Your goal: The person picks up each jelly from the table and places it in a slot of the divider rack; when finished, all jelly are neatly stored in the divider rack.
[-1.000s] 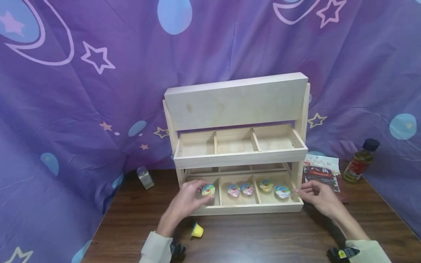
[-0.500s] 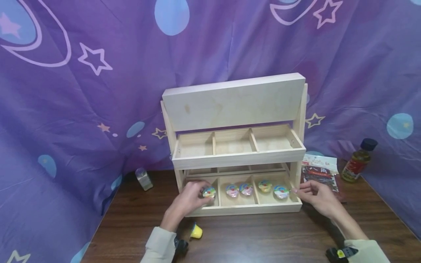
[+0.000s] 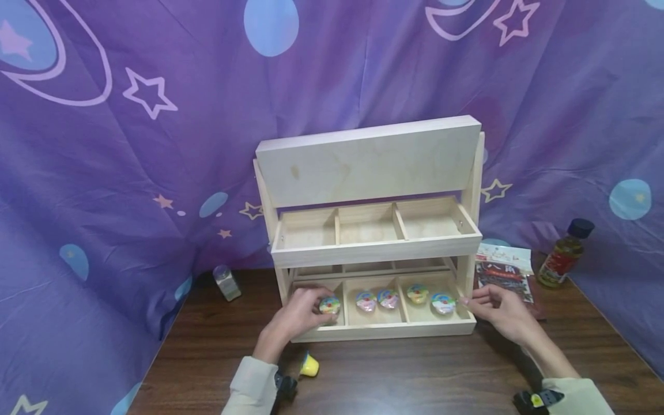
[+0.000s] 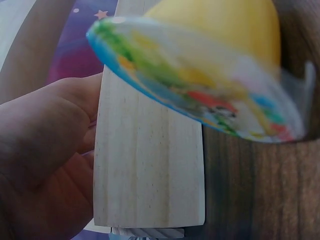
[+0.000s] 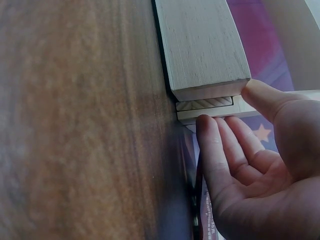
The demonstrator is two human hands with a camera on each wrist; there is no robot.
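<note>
A pale wooden rack (image 3: 377, 253) with divided trays stands on the table. My left hand (image 3: 296, 314) pinches a jelly cup (image 3: 329, 305) with a colourful lid in the left compartment of the bottom tray. Two pink jelly cups (image 3: 366, 301) lie in the middle compartment. A yellow jelly cup (image 3: 417, 294) and a whitish jelly cup (image 3: 443, 304) sit in the right one. My right hand (image 3: 503, 314) holds the bottom tray's right end; in the right wrist view its thumb is at the front board's corner (image 5: 210, 55), its fingers beside the end.
Another yellow jelly cup (image 3: 309, 365) lies on its side on the table in front, looming large in the left wrist view. A small shaker jar (image 3: 227, 283) stands left, a spice packet (image 3: 504, 271) and a sauce bottle (image 3: 562, 259) right. A purple curtain (image 3: 207, 115) hangs behind.
The left hand with its jelly cup has shifted slightly right and towards the front within the left compartment. The right hand has stayed at the tray's end. The head view has shifted slightly.
</note>
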